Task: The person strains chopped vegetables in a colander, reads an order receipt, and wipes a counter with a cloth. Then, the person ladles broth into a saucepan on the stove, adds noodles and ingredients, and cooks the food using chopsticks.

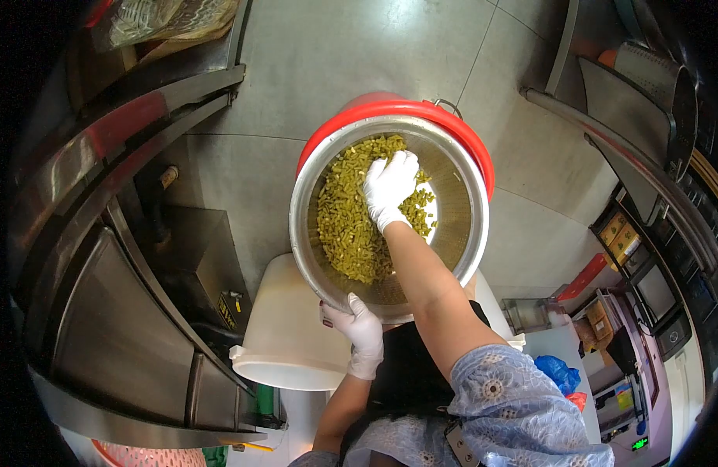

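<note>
Around right hand (390,183), bowl (301,226) (mouth upward)

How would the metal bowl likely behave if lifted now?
The metal bowl should stay stiff, judging by its thick rim. It may feel heavy, given the many chopped green pieces inside. They are banked towards the person's left, so it would probably dip that way.

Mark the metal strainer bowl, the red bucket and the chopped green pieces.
Metal strainer bowl (299,214): head view, left side of its rim.
Red bucket (462,130): head view, upper right of its rim.
Chopped green pieces (347,226): head view, middle of the pile.
</note>
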`<state>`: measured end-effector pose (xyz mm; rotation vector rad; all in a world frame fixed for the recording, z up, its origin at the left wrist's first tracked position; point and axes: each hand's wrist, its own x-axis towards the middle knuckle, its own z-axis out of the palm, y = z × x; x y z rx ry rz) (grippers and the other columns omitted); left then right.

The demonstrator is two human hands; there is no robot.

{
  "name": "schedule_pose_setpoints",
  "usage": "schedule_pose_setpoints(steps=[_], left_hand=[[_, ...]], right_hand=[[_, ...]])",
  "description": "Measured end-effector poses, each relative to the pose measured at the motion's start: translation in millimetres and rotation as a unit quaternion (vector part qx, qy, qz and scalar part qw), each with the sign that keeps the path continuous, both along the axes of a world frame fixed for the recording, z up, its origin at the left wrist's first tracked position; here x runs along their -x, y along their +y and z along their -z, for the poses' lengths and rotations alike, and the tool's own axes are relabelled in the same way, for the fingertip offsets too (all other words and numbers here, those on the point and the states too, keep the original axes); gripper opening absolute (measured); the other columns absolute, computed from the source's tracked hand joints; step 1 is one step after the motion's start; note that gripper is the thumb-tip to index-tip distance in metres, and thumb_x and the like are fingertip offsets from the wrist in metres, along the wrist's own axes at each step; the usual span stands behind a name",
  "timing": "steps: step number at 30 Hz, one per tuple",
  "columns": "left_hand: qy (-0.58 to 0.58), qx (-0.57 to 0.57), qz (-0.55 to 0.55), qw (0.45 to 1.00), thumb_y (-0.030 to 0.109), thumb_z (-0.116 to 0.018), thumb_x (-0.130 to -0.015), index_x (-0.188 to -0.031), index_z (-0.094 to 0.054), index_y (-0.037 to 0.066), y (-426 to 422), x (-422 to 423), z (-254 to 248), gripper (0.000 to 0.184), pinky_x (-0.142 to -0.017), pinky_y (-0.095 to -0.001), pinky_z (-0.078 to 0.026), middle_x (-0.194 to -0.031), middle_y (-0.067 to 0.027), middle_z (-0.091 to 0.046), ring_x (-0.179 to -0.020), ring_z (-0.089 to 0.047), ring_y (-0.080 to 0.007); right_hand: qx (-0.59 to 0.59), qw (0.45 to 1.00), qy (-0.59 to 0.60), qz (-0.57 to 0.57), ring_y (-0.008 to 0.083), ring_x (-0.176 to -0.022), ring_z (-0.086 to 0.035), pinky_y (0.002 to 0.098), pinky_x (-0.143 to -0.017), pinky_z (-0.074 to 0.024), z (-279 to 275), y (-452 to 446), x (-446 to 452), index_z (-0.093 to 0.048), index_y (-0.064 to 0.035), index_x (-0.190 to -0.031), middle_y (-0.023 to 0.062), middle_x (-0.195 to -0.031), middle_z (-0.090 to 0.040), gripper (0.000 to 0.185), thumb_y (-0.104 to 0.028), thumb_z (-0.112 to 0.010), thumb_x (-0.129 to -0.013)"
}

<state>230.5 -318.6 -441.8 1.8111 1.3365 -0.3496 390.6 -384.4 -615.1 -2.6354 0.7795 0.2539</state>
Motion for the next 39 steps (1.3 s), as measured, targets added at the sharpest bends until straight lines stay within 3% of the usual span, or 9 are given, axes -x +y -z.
schedule_pose_setpoints(steps=[4, 6, 10, 13, 15, 34, 39], left_hand=[[0.002, 0.000, 0.002, 1.000, 0.013, -0.055, -0.090, -0.134, -0.023, -0.017, -0.2, 2.0, 1.8, 0.062, -0.103, -0.0402, -0.032, -0.131, -0.0322, -0.038, -0.120, -0.041, -0.0374], [-0.014, -0.052, 0.019, 0.998, 0.001, -0.051, -0.088, -0.124, -0.036, -0.011, -2.5, 4.0, 5.0, 0.041, -0.096, -0.0372, -0.039, -0.115, -0.0223, -0.050, -0.105, -0.051, -0.0308], [-0.015, -0.050, 0.011, 0.999, 0.001, -0.051, -0.089, -0.125, -0.035, -0.011, -3.2, 4.4, 5.5, 0.041, -0.096, -0.0370, -0.039, -0.116, -0.0227, -0.050, -0.106, -0.051, -0.0306], [-0.001, -0.045, 0.010, 0.999, 0.001, -0.050, -0.089, -0.126, -0.034, -0.011, -2.3, 4.5, 4.4, 0.041, -0.096, -0.0368, -0.039, -0.117, -0.0230, -0.049, -0.106, -0.051, -0.0306], [0.009, 0.004, -0.023, 1.000, 0.015, -0.056, -0.090, -0.133, -0.022, -0.019, -0.1, 4.5, 2.8, 0.065, -0.104, -0.0406, -0.031, -0.133, -0.0330, -0.036, -0.123, -0.039, -0.0382], [0.016, -0.021, -0.010, 1.000, 0.016, -0.058, -0.089, -0.132, -0.025, -0.019, -1.4, 2.4, 1.2, 0.064, -0.102, -0.0404, -0.034, -0.127, -0.0336, -0.043, -0.117, -0.045, -0.0394], [0.005, -0.027, 0.022, 0.999, 0.011, -0.056, -0.089, -0.137, -0.021, -0.014, -0.6, 3.7, 1.4, 0.065, -0.104, -0.0397, -0.033, -0.136, -0.0321, -0.035, -0.123, -0.040, -0.0378]], right_hand=[[0.001, 1.000, -0.003, 0.000, 0.0389, -0.107, -0.047, 0.0473, -0.090, -0.0396, 0.9, 0.2, 0.4, -0.051, 0.0051, -0.105, 0.0242, -0.114, -0.048, 0.036, -0.022, -0.050, -0.082], [0.000, 1.000, -0.003, 0.001, 0.0389, -0.107, -0.047, 0.0474, -0.089, -0.0396, 0.8, 0.2, 0.4, -0.051, 0.0050, -0.105, 0.0242, -0.114, -0.048, 0.036, -0.022, -0.051, -0.082], [-0.006, 1.000, -0.002, 0.001, 0.0390, -0.106, -0.047, 0.0475, -0.089, -0.0397, 1.2, -0.7, 0.0, -0.051, 0.0048, -0.105, 0.0241, -0.113, -0.048, 0.036, -0.022, -0.051, -0.081], [-0.011, 1.000, -0.003, 0.005, 0.0386, -0.106, -0.046, 0.0480, -0.090, -0.0390, 4.5, -1.3, 1.0, -0.052, 0.0032, -0.104, 0.0230, -0.114, -0.048, 0.035, -0.024, -0.052, -0.082], [-0.016, 1.000, -0.004, 0.010, 0.0381, -0.107, -0.046, 0.0484, -0.090, -0.0383, 4.8, -1.6, 1.5, -0.052, 0.0015, -0.103, 0.0219, -0.115, -0.048, 0.034, -0.026, -0.053, -0.082], [-0.027, 0.999, 0.009, 0.015, 0.0367, -0.107, -0.047, 0.0477, -0.090, -0.0392, 5.4, -3.5, 0.9, -0.053, 0.0009, -0.101, 0.0208, -0.114, -0.049, 0.033, -0.025, -0.053, -0.082], [-0.031, 0.999, 0.018, 0.013, 0.0367, -0.107, -0.046, 0.0478, -0.090, -0.0388, 7.3, -4.5, 1.4, -0.053, 0.0006, -0.102, 0.0208, -0.114, -0.049, 0.032, -0.025, -0.053, -0.082]])
